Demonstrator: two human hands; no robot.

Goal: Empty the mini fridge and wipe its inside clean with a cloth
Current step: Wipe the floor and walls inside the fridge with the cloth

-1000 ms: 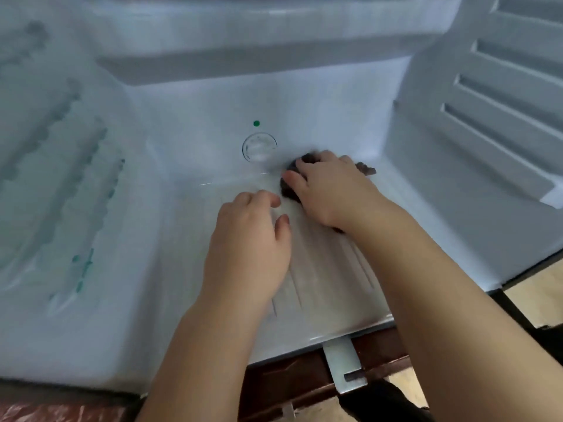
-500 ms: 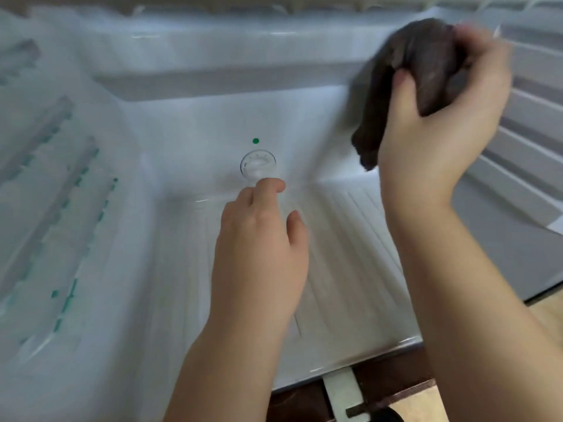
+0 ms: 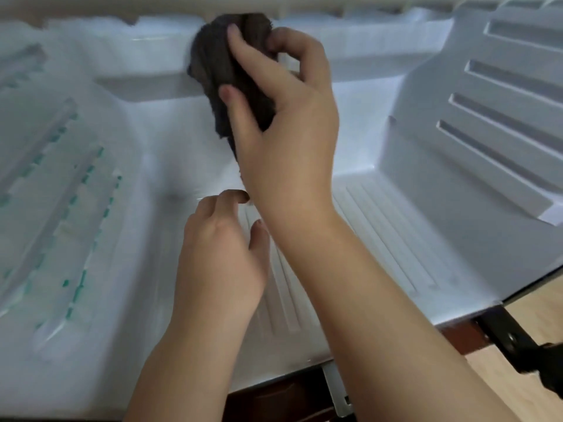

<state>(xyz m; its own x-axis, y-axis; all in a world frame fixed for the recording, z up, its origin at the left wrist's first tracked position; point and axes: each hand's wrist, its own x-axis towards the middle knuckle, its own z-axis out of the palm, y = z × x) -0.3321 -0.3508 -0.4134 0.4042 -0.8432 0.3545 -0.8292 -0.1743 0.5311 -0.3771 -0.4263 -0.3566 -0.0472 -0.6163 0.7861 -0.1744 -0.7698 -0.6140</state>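
Note:
The white inside of the mini fridge (image 3: pixel 380 226) fills the view and holds no items. My right hand (image 3: pixel 286 117) grips a dark brown cloth (image 3: pixel 222 68), bunched up, against the upper back wall near the ledge at the top. My left hand (image 3: pixel 222 254) rests on the ribbed floor of the fridge with its fingers loosely curled and holds nothing. The round drain on the back wall is hidden behind my right wrist.
Ribbed shelf rails run along the left wall (image 3: pixel 61 193) and the right wall (image 3: pixel 493 117). A metal hinge bracket (image 3: pixel 338 388) sits below the fridge's front edge. Wooden floor (image 3: pixel 518 324) and a black object (image 3: pixel 536 357) show at the lower right.
My right hand lifted the cloth off the fridge floor, raised it to the upper right, then swept it left along the top of the back wall. My left hand stayed on the floor.

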